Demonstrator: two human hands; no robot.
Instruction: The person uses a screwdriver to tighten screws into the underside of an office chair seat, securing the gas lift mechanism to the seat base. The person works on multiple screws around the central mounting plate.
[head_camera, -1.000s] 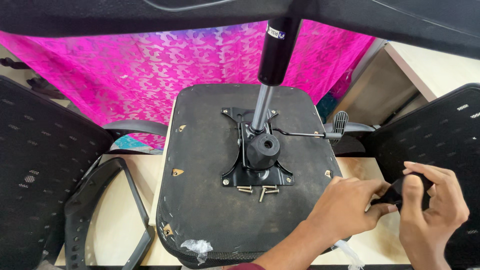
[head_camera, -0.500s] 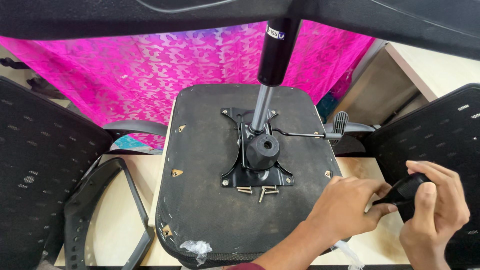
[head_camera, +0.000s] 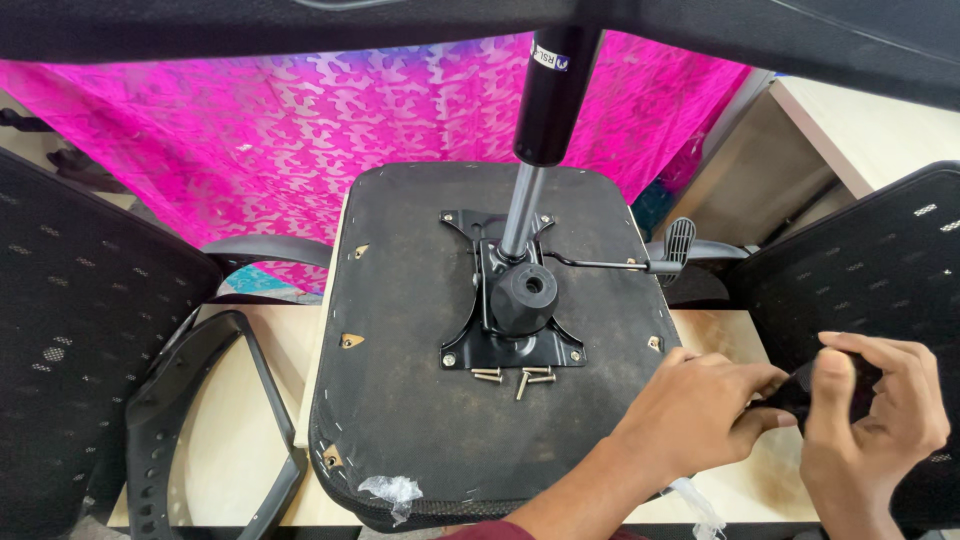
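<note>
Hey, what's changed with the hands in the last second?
The right hand has curled its fingers over the small black part, which the left hand keeps pinching. Both hands stay beside the upturned seat; the loose screws haven't moved.

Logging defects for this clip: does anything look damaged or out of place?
Yes. Loose metal screws lie scattered on the upturned black seat base, below its black mounting plate. Torn clear plastic hangs at the seat's front edge.
</note>
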